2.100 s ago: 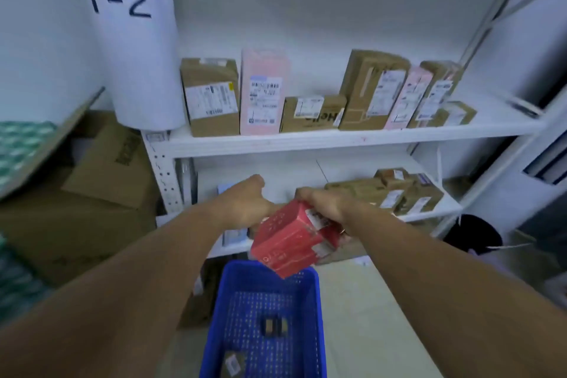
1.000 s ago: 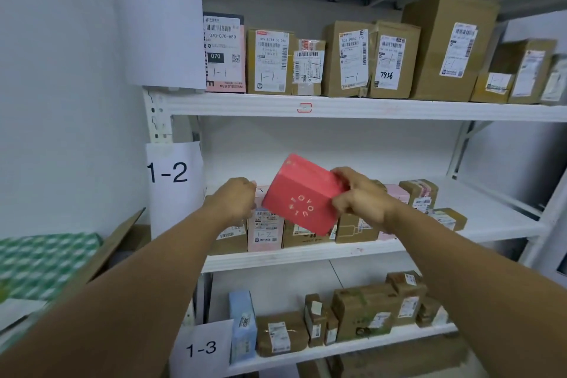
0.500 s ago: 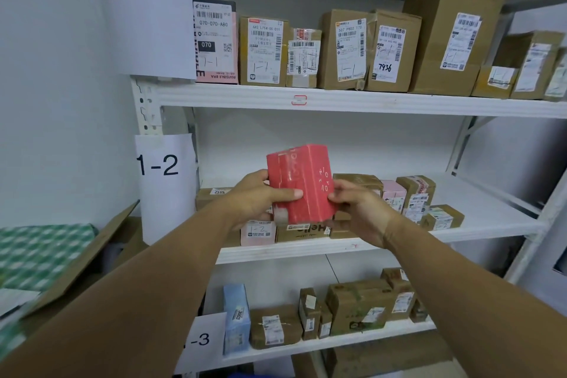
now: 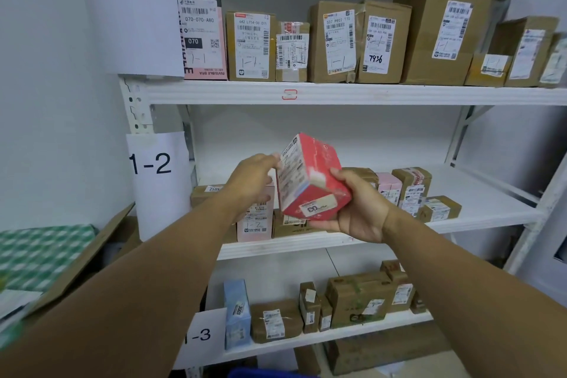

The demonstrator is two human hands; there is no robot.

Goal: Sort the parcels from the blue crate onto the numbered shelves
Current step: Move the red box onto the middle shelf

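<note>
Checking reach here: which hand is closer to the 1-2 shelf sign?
Left. The left hand holds the red parcel's left edge, just right of the 1-2 sign; the right hand cradles the parcel's other side, farther right.

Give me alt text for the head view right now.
The right hand holds a tilted red parcel before the 1-2 shelf; the left hand touches its labelled side. Other labelled parcels line all three shelves.

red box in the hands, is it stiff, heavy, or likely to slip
Probably stiff: the red box shows sharp edges and flat faces while the right hand grips it. Likely light for its size, since that hand carries it tilted, the left hand only at its edge. Its glossy surface may make it slightly slippery.
</note>
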